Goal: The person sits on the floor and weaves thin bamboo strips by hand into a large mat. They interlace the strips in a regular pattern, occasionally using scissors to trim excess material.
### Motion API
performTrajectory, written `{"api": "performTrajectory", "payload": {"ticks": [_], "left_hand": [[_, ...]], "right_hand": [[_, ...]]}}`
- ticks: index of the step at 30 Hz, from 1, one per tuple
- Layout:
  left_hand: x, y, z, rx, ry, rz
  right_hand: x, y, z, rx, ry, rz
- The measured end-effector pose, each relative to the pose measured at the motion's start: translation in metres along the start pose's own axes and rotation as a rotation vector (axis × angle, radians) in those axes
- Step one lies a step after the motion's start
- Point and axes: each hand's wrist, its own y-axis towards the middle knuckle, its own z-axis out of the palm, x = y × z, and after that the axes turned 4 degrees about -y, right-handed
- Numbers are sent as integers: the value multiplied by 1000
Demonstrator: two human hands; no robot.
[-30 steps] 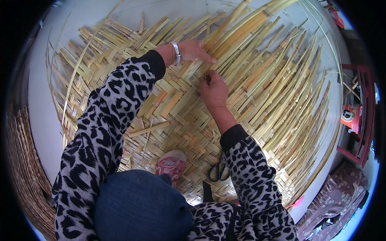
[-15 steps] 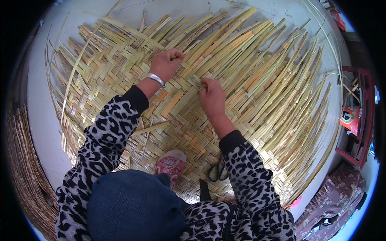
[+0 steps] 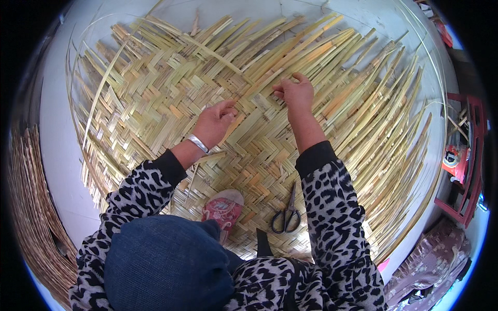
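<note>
Pinching a flat strip near the middle of the woven mat point(image 3: 249, 129), the right hand point(image 3: 294, 93) has its fingertips closed on it, while the left hand point(image 3: 215, 123), fingers curled, presses the weave just beside. The mat lies spread on the pale floor point(image 3: 57, 155). Its strips look light, springy and brittle-edged; best gripped by their loose ends. Scissors point(image 3: 286, 216) lie on the mat's near edge.

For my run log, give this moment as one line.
left hand pressing woven mat | right hand pinching strip | scissors lying on mat by right forearm
</note>
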Motion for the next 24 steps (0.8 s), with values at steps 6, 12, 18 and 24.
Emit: {"api": "performTrajectory", "payload": {"ticks": [6,12,18,24], "left_hand": [[-8,-1,8,-36,208,1],[-12,8,4,-13,251,39],[-5,9,3,24,179,14],[9,-8,-4,-115,-53,-24]], "right_hand": [[-2,-5,8,78,101,127],[-26,-1,5,19,-328,-91],[-25,-3,2,55,-319,-109],[-15,-30,-5,-43,-115,-45]]}}
